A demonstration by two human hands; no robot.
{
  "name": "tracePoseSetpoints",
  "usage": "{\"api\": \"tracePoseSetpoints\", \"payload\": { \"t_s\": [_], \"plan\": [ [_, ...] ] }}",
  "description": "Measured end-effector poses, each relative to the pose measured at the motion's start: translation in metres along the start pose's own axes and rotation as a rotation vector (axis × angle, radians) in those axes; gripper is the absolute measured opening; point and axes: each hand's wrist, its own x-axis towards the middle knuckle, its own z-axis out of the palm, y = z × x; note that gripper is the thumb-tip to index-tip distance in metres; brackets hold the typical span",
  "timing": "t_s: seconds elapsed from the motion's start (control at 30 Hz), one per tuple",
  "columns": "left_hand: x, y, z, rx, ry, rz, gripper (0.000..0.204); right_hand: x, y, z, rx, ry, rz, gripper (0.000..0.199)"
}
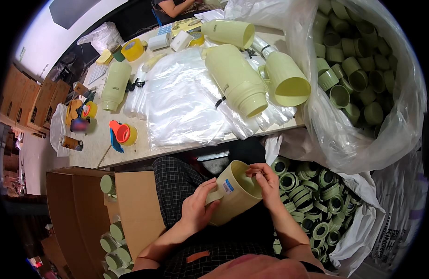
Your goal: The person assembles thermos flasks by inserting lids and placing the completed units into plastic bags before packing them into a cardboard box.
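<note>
Above my lap I hold a pale green vacuum flask casing (pixel 236 204), tilted with its wide mouth up and toward the right. It has a loop handle on its left side and a small blue and white sticker near the rim. My left hand (pixel 198 207) is wrapped round the casing at the handle. At the far right of the rim is my right hand (pixel 265 182), its fingers bent and pinched together over the mouth. Whatever those fingers may hold is too small or hidden to make out.
On the table lie pale green flasks (pixel 235 76), clear plastic bags (pixel 177 100) and a tape roll (pixel 132 49). To my right, a large bag (pixel 333 139) holds green cups; below it are ring-shaped parts (pixel 312 197). An open carton (pixel 140 197) stands left. Another person's arm (pixel 175 7) shows beyond.
</note>
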Motion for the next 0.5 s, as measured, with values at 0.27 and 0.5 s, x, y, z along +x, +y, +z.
{"api": "tracePoseSetpoints", "payload": {
  "t_s": [0.27,0.5],
  "plan": [
    [0.007,-0.010,0.007,-0.100,-0.007,-0.060,0.045,0.019,0.056,-0.051,-0.434,0.400,-0.060,0.024],
    [-0.002,0.003,0.023,-0.131,-0.099,-0.196,0.046,-0.070,0.234,-0.195,-0.706,0.687,0.568,0.044]
  ]
}}
